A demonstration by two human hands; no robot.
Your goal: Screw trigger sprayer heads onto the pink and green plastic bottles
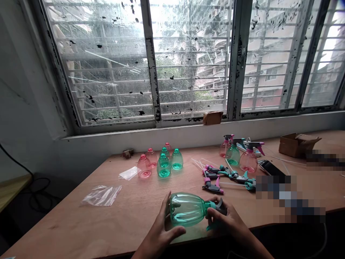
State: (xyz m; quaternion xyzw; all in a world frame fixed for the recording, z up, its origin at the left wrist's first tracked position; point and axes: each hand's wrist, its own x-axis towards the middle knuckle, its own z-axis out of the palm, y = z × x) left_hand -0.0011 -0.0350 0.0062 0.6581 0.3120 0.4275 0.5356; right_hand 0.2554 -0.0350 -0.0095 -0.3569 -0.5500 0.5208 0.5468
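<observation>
A clear green spray bottle [187, 209] lies sideways in the air over the table's front edge, its neck to the right. My left hand [161, 227] cups its base, thumb below and fingers behind. My right hand [228, 218] is closed round the turquoise collar and grey spray head [221, 207] at the neck; the head sits on the bottle, though I cannot tell how tightly. Just beyond lies a pile of loose spray heads [212, 186] in pink, grey and turquoise, with thin tubes. Several open-necked bottles, green [164, 166] and pink [144, 167], stand farther back on the left.
Bottles with spray heads fitted, such as a pink one [248, 160], stand behind the pile. Clear plastic bags [102, 196] lie on the wooden table [88, 226] at left. A black phone-like object [273, 172] and cardboard box [293, 145] are at right. Windows line the back.
</observation>
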